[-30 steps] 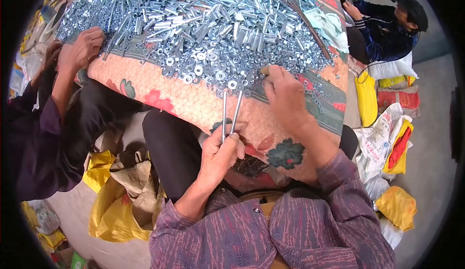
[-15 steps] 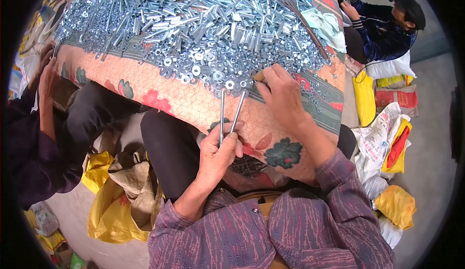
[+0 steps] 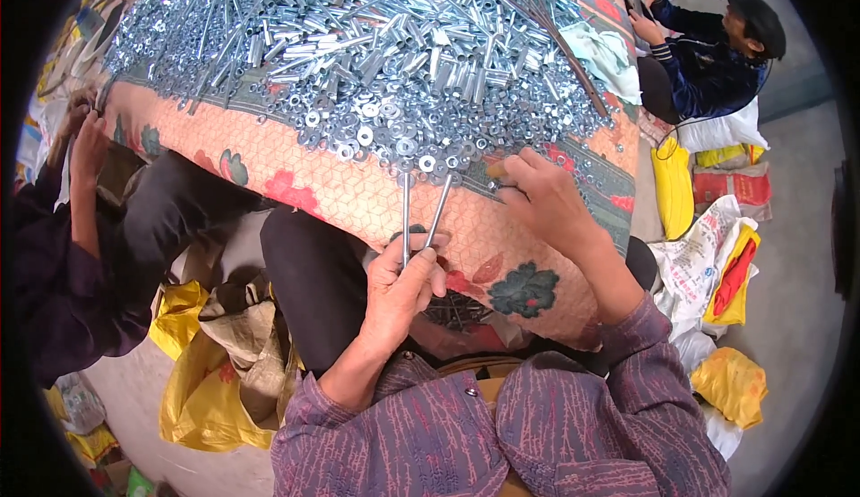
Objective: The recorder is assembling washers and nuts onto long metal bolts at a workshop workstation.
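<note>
My left hand (image 3: 400, 287) is closed around the lower ends of two slim metal rods (image 3: 406, 215), which spread apart in a V. Their far tips reach the flat washers (image 3: 428, 164) at the near edge of the metal heap. My right hand (image 3: 546, 200) is at the right side of the heap, above the cloth, with its fingers curled together. A tan cover (image 3: 495, 170) shows at one fingertip. Anything between those fingers is too small or hidden to make out. Small nuts (image 3: 580, 175) lie scattered just beyond this hand.
A large heap of metal sleeves (image 3: 394, 54), rods, washers and nuts covers the patterned tablecloth (image 3: 340, 177). Long dark rods (image 3: 573, 58) and a pale green cloth (image 3: 602, 56) lie at right. One person (image 3: 717, 58) sits far right, another (image 3: 81, 255) at left. Yellow sacks (image 3: 210, 398) are on the floor.
My right hand has drawn back from the heap's edge, nearer to me and slightly right. The left hand and its two rods have barely moved.
</note>
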`<state>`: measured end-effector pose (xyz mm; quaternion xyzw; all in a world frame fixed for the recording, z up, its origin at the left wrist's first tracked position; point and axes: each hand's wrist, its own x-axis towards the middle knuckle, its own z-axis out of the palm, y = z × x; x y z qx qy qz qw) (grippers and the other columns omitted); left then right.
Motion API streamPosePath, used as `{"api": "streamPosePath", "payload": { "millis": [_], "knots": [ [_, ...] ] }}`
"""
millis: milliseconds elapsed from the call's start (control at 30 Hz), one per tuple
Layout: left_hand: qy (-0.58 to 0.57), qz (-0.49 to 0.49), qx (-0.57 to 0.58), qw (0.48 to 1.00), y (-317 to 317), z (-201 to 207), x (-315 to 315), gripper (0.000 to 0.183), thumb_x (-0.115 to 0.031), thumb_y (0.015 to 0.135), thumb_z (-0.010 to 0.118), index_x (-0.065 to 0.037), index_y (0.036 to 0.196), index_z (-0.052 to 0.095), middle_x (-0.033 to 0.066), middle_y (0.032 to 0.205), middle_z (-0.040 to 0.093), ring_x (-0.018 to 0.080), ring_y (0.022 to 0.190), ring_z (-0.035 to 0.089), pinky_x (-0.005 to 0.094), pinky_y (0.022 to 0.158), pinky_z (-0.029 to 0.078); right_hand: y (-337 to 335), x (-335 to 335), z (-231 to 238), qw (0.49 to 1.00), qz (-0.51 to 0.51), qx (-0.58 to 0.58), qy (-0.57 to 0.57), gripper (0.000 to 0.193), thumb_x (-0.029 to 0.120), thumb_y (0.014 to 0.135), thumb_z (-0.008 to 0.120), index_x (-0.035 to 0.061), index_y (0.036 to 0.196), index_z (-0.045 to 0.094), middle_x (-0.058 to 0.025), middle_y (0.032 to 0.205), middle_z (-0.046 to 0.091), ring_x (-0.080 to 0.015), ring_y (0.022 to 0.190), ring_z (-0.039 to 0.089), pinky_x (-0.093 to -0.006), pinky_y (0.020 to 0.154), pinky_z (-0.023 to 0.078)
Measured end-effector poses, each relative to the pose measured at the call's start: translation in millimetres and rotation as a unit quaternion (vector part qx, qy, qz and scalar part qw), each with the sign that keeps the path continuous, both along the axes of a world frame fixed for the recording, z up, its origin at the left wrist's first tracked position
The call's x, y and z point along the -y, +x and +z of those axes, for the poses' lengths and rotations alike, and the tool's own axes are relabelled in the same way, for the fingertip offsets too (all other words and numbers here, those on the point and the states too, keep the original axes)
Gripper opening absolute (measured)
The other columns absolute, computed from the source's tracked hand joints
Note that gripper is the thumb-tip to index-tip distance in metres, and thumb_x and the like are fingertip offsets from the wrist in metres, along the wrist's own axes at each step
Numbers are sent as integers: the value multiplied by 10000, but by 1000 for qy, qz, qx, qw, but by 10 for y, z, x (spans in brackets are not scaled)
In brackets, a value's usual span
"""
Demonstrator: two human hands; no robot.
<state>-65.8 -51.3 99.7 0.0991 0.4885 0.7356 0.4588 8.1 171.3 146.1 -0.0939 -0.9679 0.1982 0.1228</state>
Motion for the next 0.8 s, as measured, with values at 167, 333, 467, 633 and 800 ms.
{"api": "streamPosePath", "payload": {
  "millis": [167,333,467,633,800],
  "knots": [
    [7,-1,7,1000,0,-13,3,247,-181,978,482,4,1107,583,40,610,557,29,384,325,173,384,238,-9,-12,9,999,-12,32,-20,136,38,795,595,4,881,496,-167,830,532,-380,775,561,-425,628,435],
    [2,0,8,1000,1,-7,5,249,-185,977,486,5,1106,583,39,608,555,31,383,323,175,384,235,-156,14,28,999,-6,-9,-43,109,33,816,566,1,910,521,-165,818,517,-374,765,553,-415,630,433],
    [-10,-5,13,1000,-1,-3,-8,249,-184,978,480,4,1104,583,37,607,551,31,383,318,179,385,234,-231,9,-58,1000,-15,-8,17,100,38,830,536,36,928,557,-141,846,531,-346,774,566,-421,658,465],
    [-3,-3,19,1000,-10,17,17,249,-174,979,464,4,1107,582,39,608,547,32,384,307,181,385,230,-165,19,25,998,-5,11,-59,123,30,827,546,4,938,592,-149,819,514,-340,758,551,-411,650,431],
    [6,-5,36,999,-23,28,11,256,-178,977,462,9,1101,585,43,606,546,31,384,300,180,385,225,-183,26,-15,1000,-15,13,-18,151,17,827,516,39,948,605,-138,850,527,-341,795,575,-421,688,462]
  ]
}}
